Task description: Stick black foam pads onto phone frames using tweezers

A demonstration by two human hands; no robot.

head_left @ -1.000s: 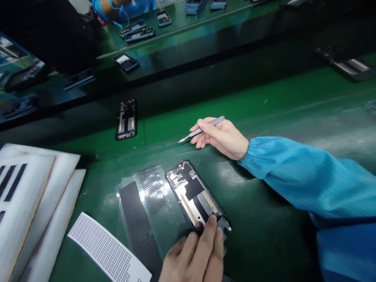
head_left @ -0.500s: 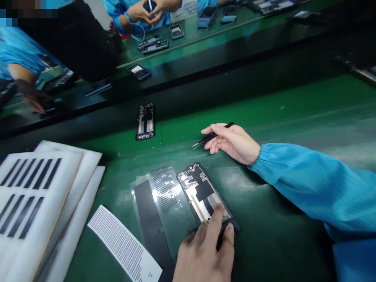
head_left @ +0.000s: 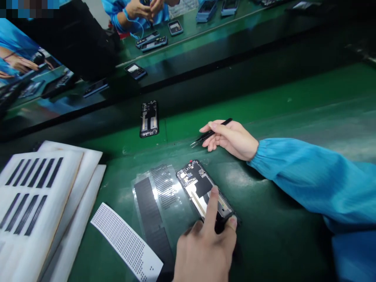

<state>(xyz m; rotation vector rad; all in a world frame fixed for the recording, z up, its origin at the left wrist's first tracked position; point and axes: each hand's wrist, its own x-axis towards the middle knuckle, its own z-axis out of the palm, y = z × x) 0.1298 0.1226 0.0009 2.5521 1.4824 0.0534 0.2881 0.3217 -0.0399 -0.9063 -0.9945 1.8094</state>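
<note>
An opened phone (head_left: 189, 186) lies tilted on the green mat, its circuit board and silvery frame showing. My left hand (head_left: 205, 250) grips its lower end, thumb at the right corner and other fingers curled by the left edge. The index finger stretches up along the phone, its tip by the black film in the middle. Black tweezers (head_left: 210, 133) are in my right hand (head_left: 230, 137), above and to the right of the phone, tips pointing left and touching nothing. Beside the phone lie a clear sheet of small black dots (head_left: 165, 184) and a dark strip sheet (head_left: 147, 199).
A white dotted strip (head_left: 126, 241) lies at the lower left, near stacked white foam boards (head_left: 58, 203) with black slots. Another opened phone (head_left: 149, 119) sits farther back. Beyond a raised ledge are several phones and co-workers' hands (head_left: 141, 8) in blue sleeves.
My left index finger has slid up the phone from its lower part towards the middle. My right hand keeps the tweezers almost where they were. The view has shifted slightly.
</note>
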